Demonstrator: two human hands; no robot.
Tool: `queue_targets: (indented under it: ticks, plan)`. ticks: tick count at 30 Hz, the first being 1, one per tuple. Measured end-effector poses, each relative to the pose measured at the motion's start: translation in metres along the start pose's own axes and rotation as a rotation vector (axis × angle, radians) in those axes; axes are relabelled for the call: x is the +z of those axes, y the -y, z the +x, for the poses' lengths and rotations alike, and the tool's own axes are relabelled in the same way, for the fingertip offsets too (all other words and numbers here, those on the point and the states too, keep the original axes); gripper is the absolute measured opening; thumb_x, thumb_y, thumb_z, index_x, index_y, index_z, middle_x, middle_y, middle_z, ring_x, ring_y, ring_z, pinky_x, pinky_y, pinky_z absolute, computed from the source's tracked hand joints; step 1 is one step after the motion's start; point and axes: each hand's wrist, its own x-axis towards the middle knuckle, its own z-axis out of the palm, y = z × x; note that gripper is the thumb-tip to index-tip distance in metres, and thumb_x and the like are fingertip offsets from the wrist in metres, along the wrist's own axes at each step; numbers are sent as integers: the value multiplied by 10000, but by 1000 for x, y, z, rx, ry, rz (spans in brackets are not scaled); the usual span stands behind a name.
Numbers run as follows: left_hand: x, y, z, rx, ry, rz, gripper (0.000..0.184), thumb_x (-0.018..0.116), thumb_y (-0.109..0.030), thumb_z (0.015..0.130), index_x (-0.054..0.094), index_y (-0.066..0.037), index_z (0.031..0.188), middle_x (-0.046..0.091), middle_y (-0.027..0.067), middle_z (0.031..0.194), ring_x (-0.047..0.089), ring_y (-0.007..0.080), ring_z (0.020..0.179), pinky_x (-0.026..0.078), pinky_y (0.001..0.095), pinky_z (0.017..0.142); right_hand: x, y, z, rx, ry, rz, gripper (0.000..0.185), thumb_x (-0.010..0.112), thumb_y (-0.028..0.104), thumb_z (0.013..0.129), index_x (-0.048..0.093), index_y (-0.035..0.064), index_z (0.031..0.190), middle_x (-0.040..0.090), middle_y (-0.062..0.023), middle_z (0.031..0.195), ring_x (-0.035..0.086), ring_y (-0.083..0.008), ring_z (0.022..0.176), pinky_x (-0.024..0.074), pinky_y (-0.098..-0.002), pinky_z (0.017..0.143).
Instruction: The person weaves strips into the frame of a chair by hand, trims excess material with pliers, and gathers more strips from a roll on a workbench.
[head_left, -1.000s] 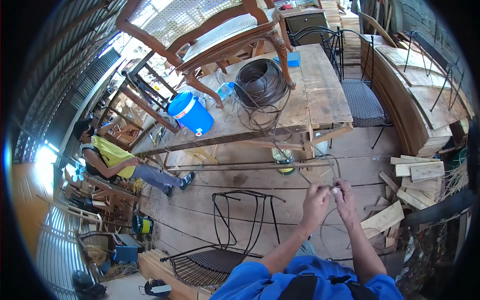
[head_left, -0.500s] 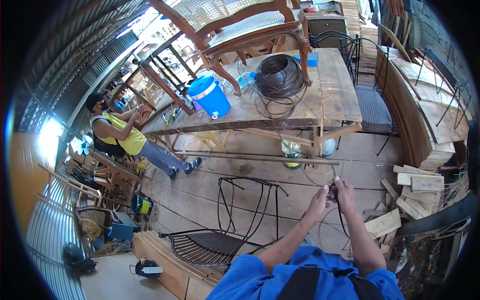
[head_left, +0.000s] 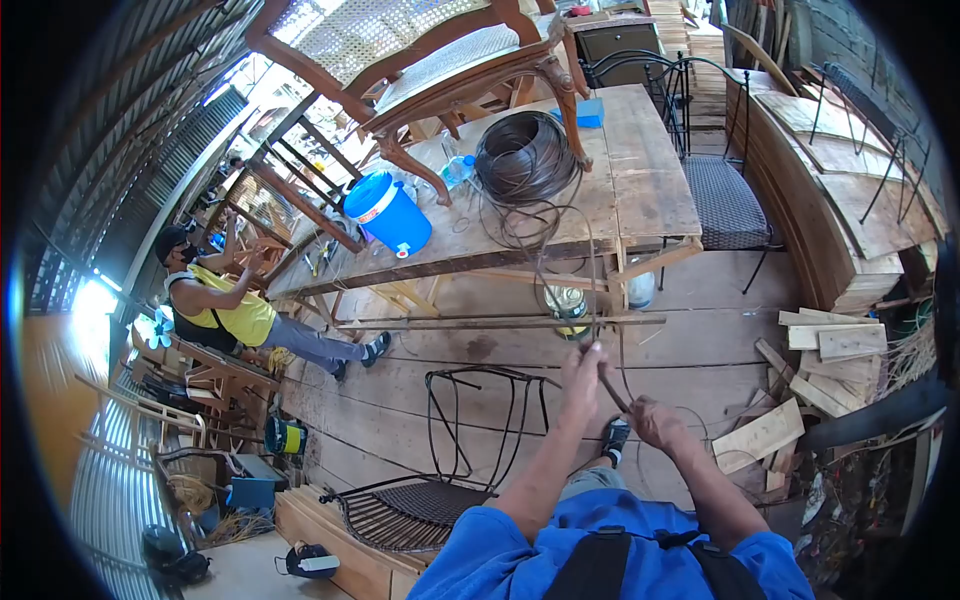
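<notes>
A dark brown weaving strand (head_left: 616,395) stretches between my hands. My left hand (head_left: 580,378) is closed around it, thumb upward, below the table's front edge. Lower and to the right, my right hand (head_left: 656,423) also grips the strand. From my hands, lengths of it rise toward a large coil of brown strand (head_left: 528,160) on the wooden table (head_left: 640,150). Loose loops hang from the coil over the table's edge. Left of my hands, a partly woven chair (head_left: 430,500) with a black metal frame lies tipped on the floor.
A carved wooden chair (head_left: 470,90) and a blue water jug (head_left: 390,215) stand on the table. Another person (head_left: 235,305) in a yellow top works at the left. Scrap boards (head_left: 765,435) lie at the right, near a woven black chair (head_left: 735,205).
My hands have moved apart, the left one up and leftward, the right one lower, with strand stretched between them. The view has shifted, and my foot now shows below. The other person's arms have risen.
</notes>
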Motion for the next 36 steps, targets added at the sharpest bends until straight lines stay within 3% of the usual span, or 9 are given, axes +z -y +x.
queue_targets:
  ticks: [2, 7, 13, 19, 25, 31, 34, 36]
  plan:
    - [-7, -16, 10, 8, -49, -8, 120, 573, -173, 893, 542, -62, 861, 515, 6, 667, 501, 115, 511, 432, 239, 481, -5, 3, -11, 47, 19, 23, 233, 529, 257, 878, 613, 40, 872, 603, -179, 909, 599, -357, 865, 479, -434, 763]
    - [-43, -87, 24, 37, -166, -169, 130, 556, -178, 902, 546, -62, 845, 516, 11, 657, 499, 127, 501, 446, 274, 458, 6, -28, -32, 183, 61, 54, 247, 551, 281, 858, 630, 55, 918, 614, -177, 958, 603, -349, 881, 485, -422, 765]
    - [-76, -163, 16, 225, -98, -213, 123, 510, -205, 934, 554, -91, 915, 532, -5, 712, 519, 144, 594, 481, 306, 556, 18, -47, -43, 165, -106, 202, 191, 580, 219, 818, 642, 58, 900, 632, -168, 884, 609, -349, 856, 481, -418, 769]
    - [-76, -197, -3, 312, -3, -214, 143, 536, -221, 922, 564, -89, 970, 536, -5, 715, 522, 149, 600, 481, 310, 560, 22, -53, -54, 182, -75, 378, 203, 643, 194, 751, 681, 39, 877, 662, -160, 854, 640, -287, 812, 489, -366, 731]
    - [-97, -243, -27, 560, 16, -255, 161, 550, -203, 915, 565, -92, 1031, 560, 3, 795, 558, 158, 653, 492, 306, 578, 55, -89, -89, 284, -9, 239, 197, 691, 192, 717, 685, 26, 822, 655, -164, 761, 641, -264, 718, 491, -359, 655]
    - [-94, -227, -52, 650, -169, 45, 153, 491, -134, 945, 533, -71, 1077, 566, 16, 842, 585, 162, 721, 499, 294, 616, 26, -55, -112, 219, 51, 459, 338, 693, 207, 730, 663, 62, 1034, 659, -104, 797, 611, -197, 675, 479, -326, 630]
    - [-88, -200, -57, 611, -226, 185, 127, 490, -127, 945, 553, -76, 1043, 586, 32, 850, 595, 135, 734, 500, 260, 616, 6, -40, -119, 354, 30, 676, 400, 684, 223, 766, 623, 64, 1128, 645, -67, 838, 589, -163, 732, 467, -300, 641]
    - [-75, -175, -63, 440, -182, 95, 120, 492, -128, 945, 563, -73, 1024, 587, 39, 819, 592, 119, 711, 500, 248, 620, 19, -51, -112, 243, -245, 620, 363, 671, 224, 792, 625, 42, 1103, 626, -65, 854, 566, -155, 762, 458, -290, 663]
